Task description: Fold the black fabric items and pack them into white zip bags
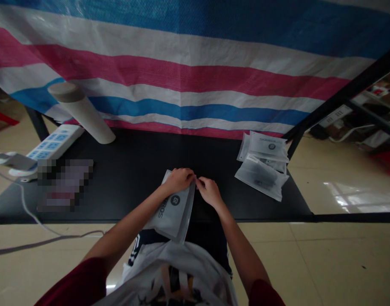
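A frosted plastic pouch (171, 214) with a dark round logo and lettering lies sideways over the front edge of the black table, its lower end by my lap. My left hand (180, 178) is closed on the pouch's far right corner, fingers curled over its edge. At that same corner, my right hand (209, 189) pinches the edge between thumb and forefinger. Both hands' fingertips almost meet there. Whatever is inside the pouch cannot be made out.
Several similar filled pouches (261, 176) are piled at the table's right end. A pale bottle (83, 112) stands at the back left beside a white power strip (54, 144) with a plugged-in cable. A blurred-out flat object (67, 187) lies at left. Striped sheeting (182, 76) hangs behind the table (127, 157).
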The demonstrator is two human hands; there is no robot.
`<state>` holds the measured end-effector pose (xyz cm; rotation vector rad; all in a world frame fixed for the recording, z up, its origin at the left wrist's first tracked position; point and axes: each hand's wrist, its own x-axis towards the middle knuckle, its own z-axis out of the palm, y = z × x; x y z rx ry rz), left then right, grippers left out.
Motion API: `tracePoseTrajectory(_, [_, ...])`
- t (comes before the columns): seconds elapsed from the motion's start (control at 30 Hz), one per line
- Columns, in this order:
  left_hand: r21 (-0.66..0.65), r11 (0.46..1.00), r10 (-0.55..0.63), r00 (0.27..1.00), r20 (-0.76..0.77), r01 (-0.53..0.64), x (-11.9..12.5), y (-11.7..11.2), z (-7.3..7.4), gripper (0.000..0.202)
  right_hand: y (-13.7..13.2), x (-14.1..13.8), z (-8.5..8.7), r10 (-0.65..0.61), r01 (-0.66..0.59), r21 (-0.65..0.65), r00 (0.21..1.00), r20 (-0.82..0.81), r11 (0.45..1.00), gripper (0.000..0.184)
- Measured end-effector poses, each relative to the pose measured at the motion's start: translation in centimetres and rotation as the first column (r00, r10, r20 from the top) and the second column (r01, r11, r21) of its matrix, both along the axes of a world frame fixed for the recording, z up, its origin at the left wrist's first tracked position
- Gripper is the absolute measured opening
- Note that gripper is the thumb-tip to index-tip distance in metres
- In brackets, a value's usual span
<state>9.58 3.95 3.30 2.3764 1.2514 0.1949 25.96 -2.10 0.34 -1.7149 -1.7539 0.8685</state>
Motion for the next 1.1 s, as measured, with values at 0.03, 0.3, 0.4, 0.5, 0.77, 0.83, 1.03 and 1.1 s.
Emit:
tracePoseTrajectory(0.03, [0.007, 1.000, 0.009, 1.000, 0.028, -0.009, -0.1, 0.0, 0.0, 0.028, 0.3, -0.3, -0.3, -0.006, 0.005, -0.010, 0.995, -0.102, 1.000, 0.037])
tracePoseTrajectory(0.3, [0.071, 0.991, 0.105, 0.991, 0.087, -0.111, -0.3, 1.3, 0.7, 0.027, -0.3, -2.5, -1.1, -0.097, 0.040, -0.113, 0.825, -0.557, 0.993, 0.039])
tracePoseTrajectory(0.4, [0.116, 0.974, 0.185, 0.979, 0.091, -0.194, -0.3, 3.1, 0.7, 0.028, -3.4, -3.1, -0.5, -0.097, 0.037, -0.132, 0.873, -0.478, 0.990, 0.039])
tracePoseTrajectory(0.5, [0.137, 0.956, 0.247, 0.964, 0.100, -0.259, -0.4, 5.1, 0.4, 0.028, -6.8, -3.4, 0.0, -0.074, 0.027, -0.132, 0.926, -0.370, 0.991, 0.036])
tracePoseTrajectory(0.77, [0.319, 0.913, 0.169, 0.946, 0.276, -0.256, -0.6, 2.0, 1.3, 0.028, -8.3, -3.0, -0.1, -0.197, 0.171, -0.097, 0.862, -0.468, 0.980, 0.042])
tracePoseTrajectory(0.83, [0.345, 0.900, 0.161, 0.938, 0.306, -0.267, -1.1, -0.4, 1.3, 0.035, -7.6, -2.7, -0.4, -0.236, 0.195, -0.132, 0.809, -0.539, 0.972, 0.044])
tracePoseTrajectory(1.03, [0.215, 0.915, 0.219, 0.869, 0.443, -0.340, -3.8, -4.4, -1.8, 0.050, -4.7, -2.4, -1.2, -0.156, 0.085, -0.151, 0.813, -0.561, 0.985, 0.038])
tracePoseTrajectory(1.1, [0.134, 0.919, 0.266, 0.836, 0.480, -0.370, -4.5, -4.5, -3.0, 0.054, -3.3, -2.5, -1.4, -0.089, 0.029, -0.120, 0.842, -0.533, 0.992, 0.036])
